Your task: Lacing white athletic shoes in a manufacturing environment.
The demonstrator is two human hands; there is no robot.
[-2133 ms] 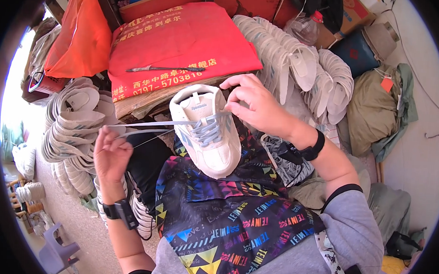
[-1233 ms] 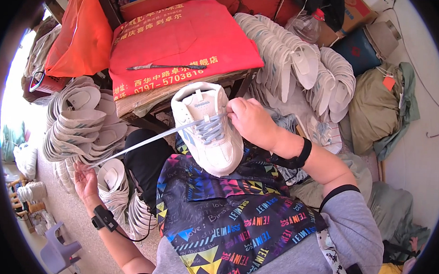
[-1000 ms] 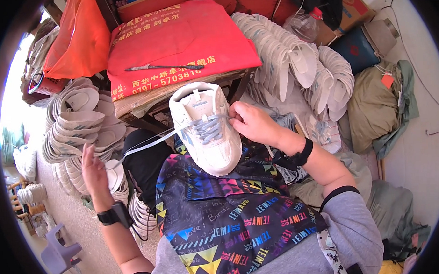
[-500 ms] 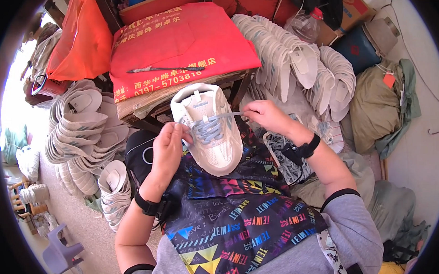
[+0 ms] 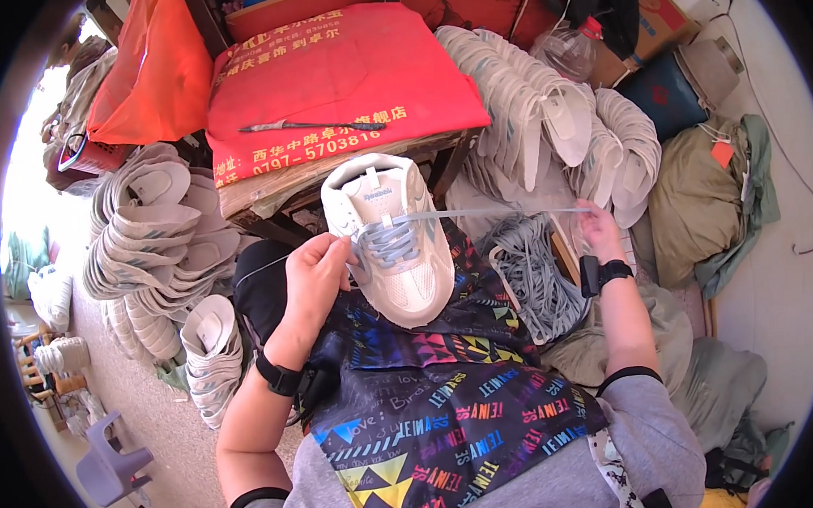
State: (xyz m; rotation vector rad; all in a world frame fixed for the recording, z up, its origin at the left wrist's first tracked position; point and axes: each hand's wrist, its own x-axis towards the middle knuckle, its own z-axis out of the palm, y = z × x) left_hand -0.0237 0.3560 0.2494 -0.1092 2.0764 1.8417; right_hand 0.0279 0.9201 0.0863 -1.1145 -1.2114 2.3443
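A white and beige sneaker (image 5: 414, 288) with grey-blue accents rests on my lap, its toe toward me and its opening away. Grey-blue lace (image 5: 488, 214) crosses its lower eyelets, and one length runs taut from the upper part out to the right. My right hand (image 5: 602, 232) pinches the far end of that length, well away from the shoe. Closed at the sneaker's left eyelet edge is my left hand (image 5: 314, 273); whether a lace is also between its fingertips is hidden. A thin strand trails left from that hand.
A red-covered table (image 5: 341, 81) with a thin dark tool (image 5: 312, 125) stands ahead. Nested shoe uppers (image 5: 156, 245) are piled at left, more uppers (image 5: 519, 97) at right. A bundle of grey-blue laces (image 5: 540, 277) lies right of my lap. A patterned apron (image 5: 454, 417) covers me.
My right hand has moved out to the right, drawing the lace into a longer straight line and uncovering the lace bundle. The left hand stays at the shoe's left edge.
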